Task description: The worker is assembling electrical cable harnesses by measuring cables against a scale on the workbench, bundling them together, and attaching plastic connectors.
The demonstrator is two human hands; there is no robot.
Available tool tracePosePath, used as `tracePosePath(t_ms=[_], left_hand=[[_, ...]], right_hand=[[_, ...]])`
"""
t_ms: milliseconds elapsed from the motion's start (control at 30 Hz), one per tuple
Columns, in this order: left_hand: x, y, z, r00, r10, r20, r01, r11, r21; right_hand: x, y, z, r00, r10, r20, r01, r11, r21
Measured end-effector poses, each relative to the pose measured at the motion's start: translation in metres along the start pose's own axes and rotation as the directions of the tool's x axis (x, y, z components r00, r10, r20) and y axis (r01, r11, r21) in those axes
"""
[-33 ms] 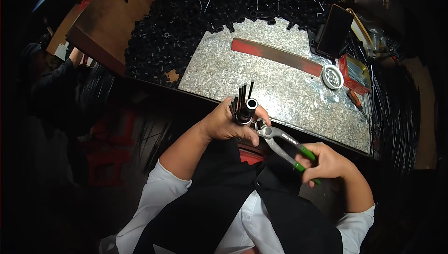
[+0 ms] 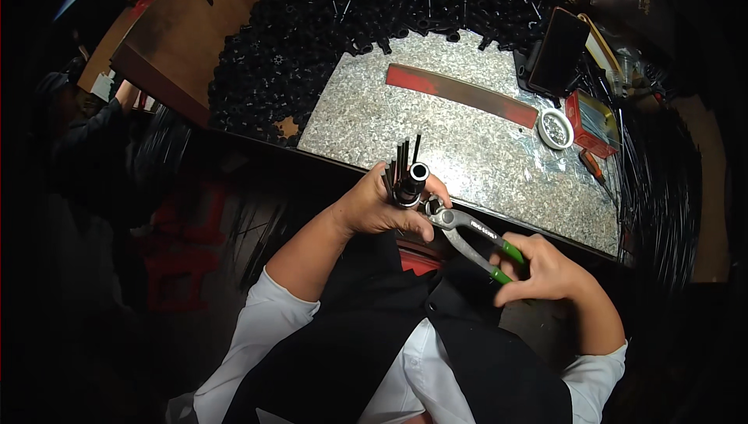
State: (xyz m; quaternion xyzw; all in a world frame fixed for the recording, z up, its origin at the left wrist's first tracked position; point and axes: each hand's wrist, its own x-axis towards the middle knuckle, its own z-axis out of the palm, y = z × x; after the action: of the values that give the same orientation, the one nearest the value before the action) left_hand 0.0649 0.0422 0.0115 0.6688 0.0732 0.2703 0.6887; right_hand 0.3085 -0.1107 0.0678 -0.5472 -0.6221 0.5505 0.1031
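In my left hand (image 2: pixel 376 200), fingers wrapped round it, stands a black tubular part (image 2: pixel 412 181) with a pale ring-shaped end facing up. Several thin black rods (image 2: pixel 403 158) rise beside the tube. My right hand (image 2: pixel 545 267) grips the green handles of metal end-cutting pincers (image 2: pixel 467 242). Their jaws meet the part next to my left thumb; what lies between them is too small to make out. Both hands are in front of the table's near edge, above my lap.
A speckled tabletop (image 2: pixel 351 120) bears a heap of black tubular parts (image 2: pixel 312 50), a red-brown strip (image 2: pixel 460 97), a white cup (image 2: pixel 555 129) of small bits, a red box (image 2: pixel 592 123), an orange-handled screwdriver (image 2: pixel 594 167) and a phone (image 2: pixel 559 52). Another person's arm (image 2: pixel 117 109) shows far left.
My right thumb has shifted slightly left, and the handle end below it no longer shows. The tubular part in my left hand has tilted very slightly.
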Motion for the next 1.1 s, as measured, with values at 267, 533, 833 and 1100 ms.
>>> tracePosePath(t_ms=[267,533,833,1100], left_hand=[[-0.003,-0.011,0.006,0.998,-0.058,-0.029,0.057,0.998,-0.033],[-0.006,-0.012,0.006,0.993,0.079,-0.087,-0.074,0.996,0.054],[-0.014,-0.024,0.007,0.969,-0.167,-0.18,0.103,0.942,-0.319],[-0.008,-0.051,-0.007,0.984,-0.061,-0.167,0.039,0.991,-0.13]], right_hand=[[0.017,-0.002,0.011,0.834,-0.341,-0.435,-0.003,0.784,-0.62],[0.03,0.011,0.017,0.929,-0.222,-0.295,0.131,0.945,-0.3],[0.057,0.017,0.031,0.857,-0.22,-0.465,0.048,0.934,-0.353],[0.041,0.027,0.002,0.706,-0.403,-0.583,-0.097,0.76,-0.643]])
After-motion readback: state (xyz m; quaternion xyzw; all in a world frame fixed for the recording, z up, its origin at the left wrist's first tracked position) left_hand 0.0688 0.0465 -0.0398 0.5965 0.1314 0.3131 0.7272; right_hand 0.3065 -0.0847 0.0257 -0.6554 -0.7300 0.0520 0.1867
